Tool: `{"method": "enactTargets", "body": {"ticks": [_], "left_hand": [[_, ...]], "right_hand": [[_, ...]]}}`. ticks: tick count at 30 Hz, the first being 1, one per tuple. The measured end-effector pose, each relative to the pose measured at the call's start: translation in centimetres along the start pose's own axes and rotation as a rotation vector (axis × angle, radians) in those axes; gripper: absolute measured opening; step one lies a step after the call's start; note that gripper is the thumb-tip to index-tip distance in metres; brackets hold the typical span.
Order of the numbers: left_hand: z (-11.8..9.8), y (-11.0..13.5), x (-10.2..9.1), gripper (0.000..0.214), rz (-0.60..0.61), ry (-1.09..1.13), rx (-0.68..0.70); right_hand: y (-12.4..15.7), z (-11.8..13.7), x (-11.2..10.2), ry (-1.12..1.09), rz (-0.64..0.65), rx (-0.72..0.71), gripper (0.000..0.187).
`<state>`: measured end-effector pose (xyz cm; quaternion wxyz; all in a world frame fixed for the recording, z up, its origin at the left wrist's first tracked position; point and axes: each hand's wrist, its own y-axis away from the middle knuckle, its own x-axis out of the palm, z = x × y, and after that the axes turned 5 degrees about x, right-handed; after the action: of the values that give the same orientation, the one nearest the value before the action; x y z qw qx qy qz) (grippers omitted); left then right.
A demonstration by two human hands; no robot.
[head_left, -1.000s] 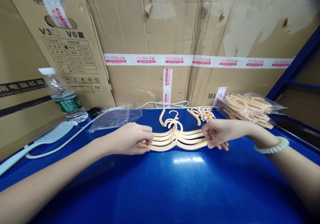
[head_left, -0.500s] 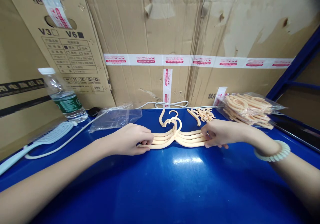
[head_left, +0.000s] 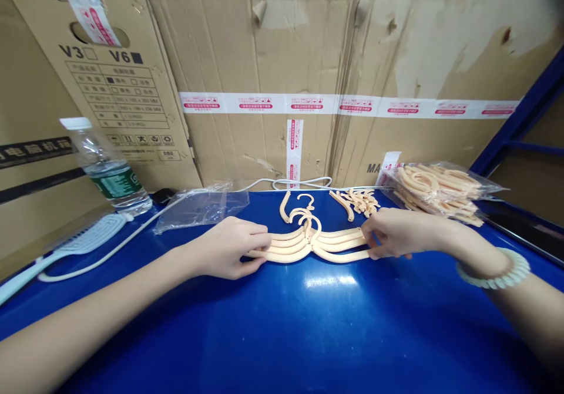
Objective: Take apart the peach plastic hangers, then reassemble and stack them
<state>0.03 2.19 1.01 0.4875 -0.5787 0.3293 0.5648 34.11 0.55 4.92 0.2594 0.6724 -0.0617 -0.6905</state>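
Several cream plastic clothes hangers (head_left: 338, 236) lie close together on the blue table, hooks pointing away from me. My left hand (head_left: 233, 246) is closed around the left end of the nearest hanger (head_left: 288, 258). At the other side my right hand (head_left: 396, 233) pinches that same hanger's right end. Its right arm stands slightly apart from those behind. Fingers on both sides hide the hanger tips. Just beyond the hooks are a loose hook (head_left: 307, 200), a curved arm piece (head_left: 285, 208) and another arm piece (head_left: 342, 205).
Small cream parts (head_left: 365, 202) are heaped behind my right hand, near bagged hanger parts (head_left: 436, 191). A clear plastic bag (head_left: 200, 211), a water bottle (head_left: 112, 177), a hairbrush (head_left: 99, 232) and a white cable (head_left: 110, 257) lie left. Cardboard (head_left: 259, 47) walls the back; a dark flat object (head_left: 524, 229) sits right.
My right hand has shifted slightly right with the nearest hanger's end. That hanger's right arm has separated a little from the others toward me. My left hand stays almost in place.
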Motion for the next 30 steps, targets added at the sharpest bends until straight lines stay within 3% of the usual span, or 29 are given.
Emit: {"method": "enactTargets", "body": {"ticks": [6,16,25,30], "left_hand": [[0.2,0.0,1.9,0.013,-0.191,0.007,0.048],[0.4,0.1,2.2,0.014,-0.198,-0.006,0.058],[0.4,0.0,2.2,0.016,-0.196,-0.036,0.064],[0.4,0.1,2.3,0.016,-0.202,-0.041,0.067]], "right_hand": [[0.1,0.2,-0.1,0.034,-0.028,0.04,0.012],[-0.1,0.1,0.2,0.14,-0.146,0.002,0.011],[0.3,1.3,-0.2,0.138,-0.138,0.041,0.008],[0.3,1.3,-0.1,0.101,-0.089,0.1,0.017]]}}
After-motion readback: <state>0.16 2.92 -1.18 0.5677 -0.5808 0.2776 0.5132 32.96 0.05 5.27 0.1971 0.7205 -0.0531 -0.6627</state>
